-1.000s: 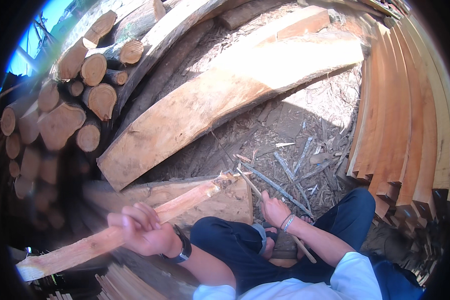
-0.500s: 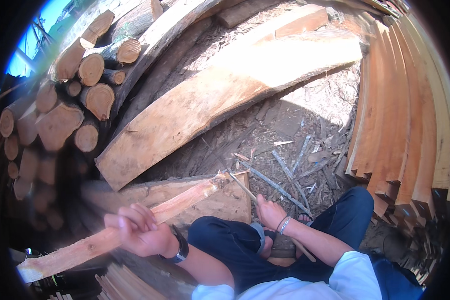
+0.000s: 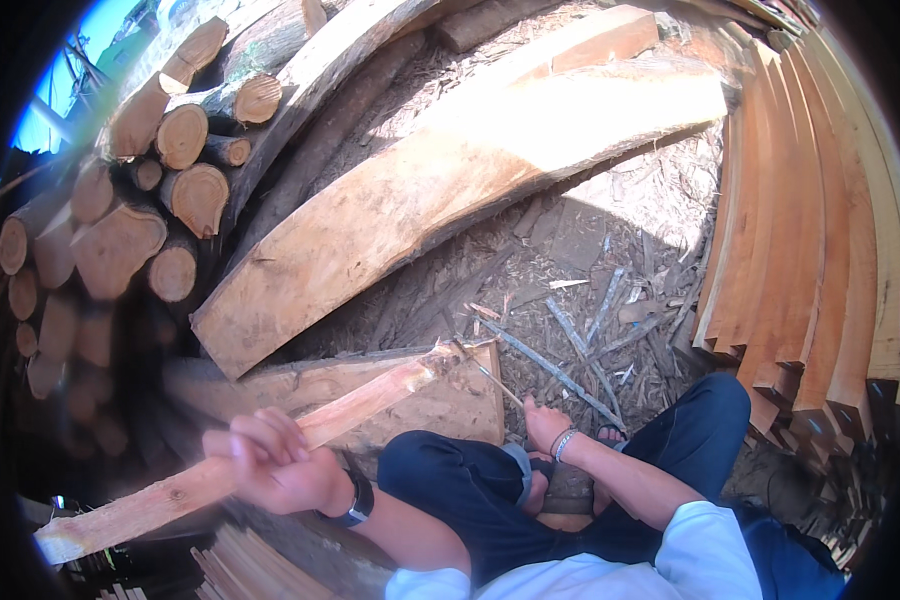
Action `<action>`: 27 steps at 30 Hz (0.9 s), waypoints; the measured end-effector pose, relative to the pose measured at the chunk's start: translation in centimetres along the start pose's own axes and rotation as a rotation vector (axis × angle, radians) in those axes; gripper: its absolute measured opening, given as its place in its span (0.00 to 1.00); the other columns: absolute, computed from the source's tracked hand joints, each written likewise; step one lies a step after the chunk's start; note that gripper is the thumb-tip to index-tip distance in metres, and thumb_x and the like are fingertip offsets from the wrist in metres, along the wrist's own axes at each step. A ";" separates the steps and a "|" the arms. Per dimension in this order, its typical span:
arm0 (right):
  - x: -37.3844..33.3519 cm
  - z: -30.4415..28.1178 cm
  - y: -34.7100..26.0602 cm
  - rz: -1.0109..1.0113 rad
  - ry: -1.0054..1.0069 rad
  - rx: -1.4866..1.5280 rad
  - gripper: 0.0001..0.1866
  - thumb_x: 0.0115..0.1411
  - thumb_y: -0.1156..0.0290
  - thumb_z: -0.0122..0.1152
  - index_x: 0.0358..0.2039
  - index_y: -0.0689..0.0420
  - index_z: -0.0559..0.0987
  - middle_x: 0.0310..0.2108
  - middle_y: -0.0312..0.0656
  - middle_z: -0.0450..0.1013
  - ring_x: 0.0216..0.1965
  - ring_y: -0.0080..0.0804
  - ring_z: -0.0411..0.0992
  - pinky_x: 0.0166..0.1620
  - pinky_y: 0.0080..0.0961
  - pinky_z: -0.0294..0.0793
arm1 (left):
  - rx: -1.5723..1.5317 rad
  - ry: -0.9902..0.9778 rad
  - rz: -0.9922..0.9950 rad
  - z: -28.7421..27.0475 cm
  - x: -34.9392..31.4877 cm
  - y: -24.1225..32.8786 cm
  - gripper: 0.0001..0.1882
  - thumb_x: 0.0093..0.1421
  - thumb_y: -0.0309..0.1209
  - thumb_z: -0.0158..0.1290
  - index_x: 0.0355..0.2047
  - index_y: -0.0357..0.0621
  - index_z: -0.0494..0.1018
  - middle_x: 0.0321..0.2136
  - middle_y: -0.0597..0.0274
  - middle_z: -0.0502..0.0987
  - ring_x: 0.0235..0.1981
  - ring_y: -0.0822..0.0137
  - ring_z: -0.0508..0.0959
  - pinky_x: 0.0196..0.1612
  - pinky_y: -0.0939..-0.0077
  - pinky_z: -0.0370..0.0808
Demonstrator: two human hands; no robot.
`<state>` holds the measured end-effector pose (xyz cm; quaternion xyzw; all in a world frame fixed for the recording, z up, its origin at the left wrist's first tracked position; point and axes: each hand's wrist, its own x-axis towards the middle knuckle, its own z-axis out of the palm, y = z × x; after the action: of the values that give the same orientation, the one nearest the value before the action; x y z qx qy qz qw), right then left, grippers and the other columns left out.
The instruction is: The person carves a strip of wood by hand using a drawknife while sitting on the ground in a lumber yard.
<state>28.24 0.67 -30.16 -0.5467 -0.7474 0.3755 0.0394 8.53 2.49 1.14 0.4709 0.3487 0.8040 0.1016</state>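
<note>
My left hand (image 3: pixel 280 465) is closed around a long strip of wood (image 3: pixel 370 405), which slants from the lower left up toward the middle. Its far end, with rough reddish-brown bark, lies over a thick plank (image 3: pixel 460 405). My right hand (image 3: pixel 545 425) grips a slim long-handled tool (image 3: pixel 505 388) with a pale stick-like handle and a narrow dark end. That dark end is at the strip's far tip; whether it touches the wood I cannot tell.
A broad slab (image 3: pixel 370 240) lies across the ground ahead. Cut logs (image 3: pixel 198 200) are stacked at the left, and sawn boards (image 3: pixel 790 230) at the right. Thin sticks (image 3: pixel 555 365) and chips litter the ground. More thin strips (image 3: pixel 255 570) lie at the lower left.
My right hand has moved slightly right and down, and the tool's dark end has drawn back toward me along the strip's tip. The left hand and strip hardly moved.
</note>
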 end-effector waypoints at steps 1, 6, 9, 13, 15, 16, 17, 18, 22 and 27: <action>-0.1 0.1 -0.2 0.004 0.008 -0.007 0.13 0.53 0.74 0.46 0.39 0.66 0.63 0.24 0.60 0.73 0.29 0.57 0.74 0.33 0.48 0.74 | 0.006 0.012 0.000 -0.1 0.1 0.1 0.09 0.60 0.30 0.36 0.23 0.46 0.53 0.09 0.69 0.51 0.08 0.78 0.49 0.11 0.86 0.48; -1.1 -3.3 -3.9 -0.035 -0.067 -0.052 0.12 0.53 0.76 0.45 0.38 0.66 0.63 0.26 0.59 0.74 0.30 0.54 0.76 0.33 0.44 0.76 | -0.009 0.002 0.011 -0.6 0.2 0.2 0.09 0.60 0.30 0.36 0.22 0.46 0.52 0.09 0.69 0.51 0.08 0.78 0.48 0.11 0.86 0.47; -2.3 -5.9 -6.3 -0.058 -0.051 -0.050 0.10 0.54 0.76 0.45 0.37 0.65 0.64 0.26 0.58 0.75 0.29 0.52 0.76 0.32 0.43 0.76 | -0.005 0.004 0.012 -0.6 0.1 0.2 0.09 0.60 0.30 0.36 0.22 0.46 0.52 0.09 0.69 0.51 0.08 0.78 0.49 0.11 0.86 0.48; -0.4 -0.9 -0.9 0.007 -0.009 -0.137 0.09 0.56 0.75 0.44 0.37 0.64 0.64 0.26 0.55 0.75 0.29 0.50 0.76 0.31 0.40 0.77 | -0.003 -0.004 -0.002 0.1 0.1 0.1 0.09 0.60 0.29 0.36 0.22 0.46 0.52 0.09 0.69 0.51 0.08 0.78 0.49 0.12 0.86 0.48; -0.5 -1.0 -1.9 0.037 -0.030 -0.168 0.09 0.57 0.74 0.44 0.37 0.64 0.64 0.25 0.54 0.75 0.29 0.49 0.77 0.31 0.39 0.77 | 0.000 -0.031 0.008 0.1 0.2 0.1 0.09 0.60 0.29 0.36 0.22 0.46 0.52 0.09 0.69 0.51 0.08 0.78 0.49 0.12 0.86 0.48; -0.5 -1.5 -2.3 0.043 -0.006 -0.130 0.09 0.57 0.74 0.43 0.37 0.64 0.64 0.25 0.54 0.75 0.29 0.49 0.77 0.31 0.40 0.77 | 0.000 -0.043 0.007 0.0 0.1 0.1 0.09 0.60 0.29 0.35 0.22 0.46 0.52 0.09 0.69 0.51 0.08 0.78 0.49 0.12 0.86 0.48; -0.6 -1.9 -2.6 0.017 -0.006 -0.123 0.09 0.57 0.74 0.43 0.37 0.64 0.64 0.25 0.54 0.75 0.29 0.49 0.77 0.31 0.40 0.77 | 0.005 -0.029 0.005 0.1 0.0 0.1 0.09 0.60 0.29 0.35 0.22 0.46 0.52 0.09 0.69 0.51 0.08 0.78 0.49 0.12 0.86 0.48; -0.8 -2.5 -2.9 -0.009 -0.006 -0.117 0.09 0.57 0.74 0.42 0.37 0.65 0.64 0.25 0.54 0.75 0.29 0.49 0.77 0.31 0.40 0.77 | 0.010 -0.014 0.004 0.2 0.0 0.1 0.09 0.60 0.29 0.35 0.22 0.46 0.52 0.09 0.69 0.51 0.08 0.78 0.49 0.12 0.86 0.48; -2.6 -6.1 -6.5 -0.056 -0.058 -0.113 0.09 0.57 0.74 0.42 0.37 0.64 0.64 0.25 0.54 0.75 0.29 0.49 0.77 0.31 0.41 0.77 | 0.000 0.002 0.012 -0.1 -0.1 0.1 0.09 0.60 0.29 0.34 0.22 0.46 0.52 0.09 0.69 0.51 0.08 0.78 0.48 0.12 0.86 0.47; -0.4 -1.1 -0.6 0.006 -0.029 -0.123 0.08 0.57 0.74 0.41 0.36 0.64 0.65 0.25 0.55 0.75 0.29 0.50 0.76 0.31 0.42 0.77 | -0.024 -0.036 0.007 -0.1 0.1 -0.1 0.09 0.60 0.29 0.34 0.22 0.46 0.52 0.09 0.69 0.51 0.08 0.78 0.48 0.11 0.86 0.48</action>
<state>28.40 0.87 -28.85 -0.5449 -0.7678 0.3369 -0.0060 8.35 2.55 1.10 0.4852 0.3355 0.7999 0.1107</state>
